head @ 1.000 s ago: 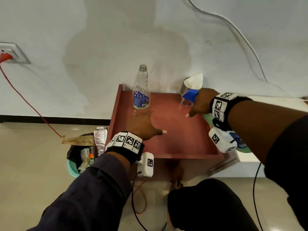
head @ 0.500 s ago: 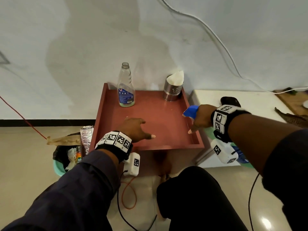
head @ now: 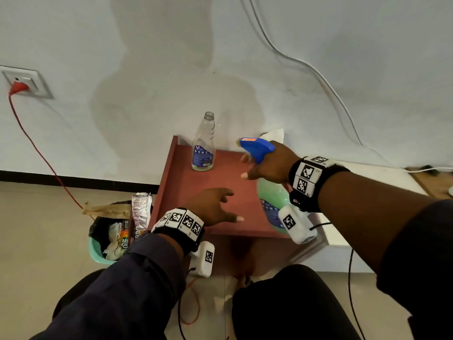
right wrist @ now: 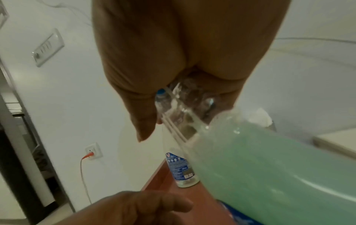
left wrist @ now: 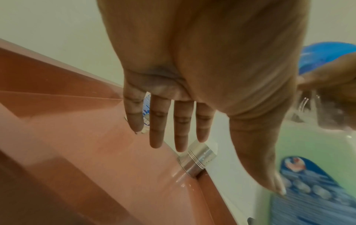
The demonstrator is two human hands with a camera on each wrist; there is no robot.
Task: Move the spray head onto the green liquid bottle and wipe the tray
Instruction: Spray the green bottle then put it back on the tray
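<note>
I've got the right hand (head: pixel 272 165) wrapped round the neck of the green liquid bottle (head: pixel 272 200), blue spray head (head: pixel 256 147) already on top, held in the air over the right side of the red tray (head: pixel 196 192). Left hand (head: pixel 215 207) hovers flat over the tray's near edge, fingers straight, holding nothing.

Risks as I read them:
- head possibly not screwed tight; the bottle could drop off it
- the bottle swings and clips the empty clear bottle (head: pixel 203 146) at far left or the steel tissue holder (left wrist: pixel 196 158) at far right
</note>
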